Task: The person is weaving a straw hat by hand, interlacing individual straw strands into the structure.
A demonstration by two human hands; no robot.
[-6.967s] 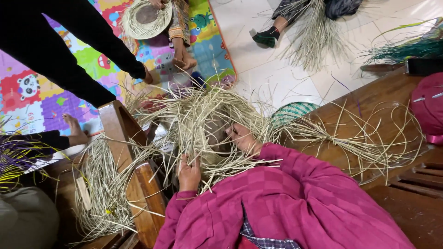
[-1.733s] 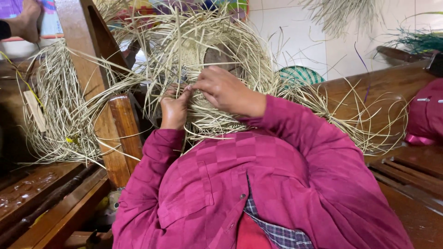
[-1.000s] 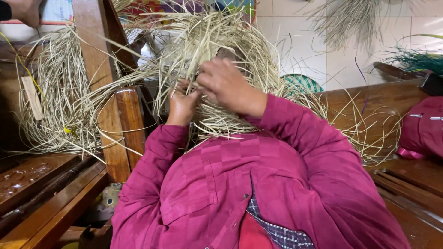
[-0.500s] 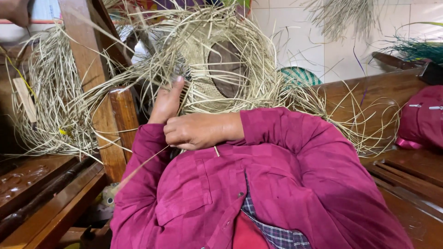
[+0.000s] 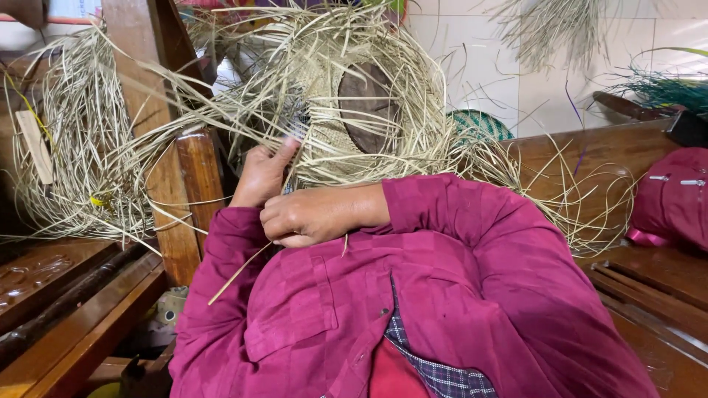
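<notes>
Head view: we are sitting on a wooden bench point(image 5: 634, 158) before a tiled wall; the half-woven straw hat point(image 5: 346, 110) is resting just above our hands. Our left hand point(image 5: 262, 173) is pinching strands at its rim; our right hand point(image 5: 317, 215) is clenching one straw strand point(image 5: 240, 273). We are advising steady tension while pulling; the right hand has dropped from the crown since earlier.

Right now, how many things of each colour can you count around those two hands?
Straw-coloured: 2, the half-woven straw piece at the left hand and the loose straw bundle.
Green: 1, a woven piece.
Magenta: 1, a bag.
Right hand pulls one strand.
Total: 4
</notes>
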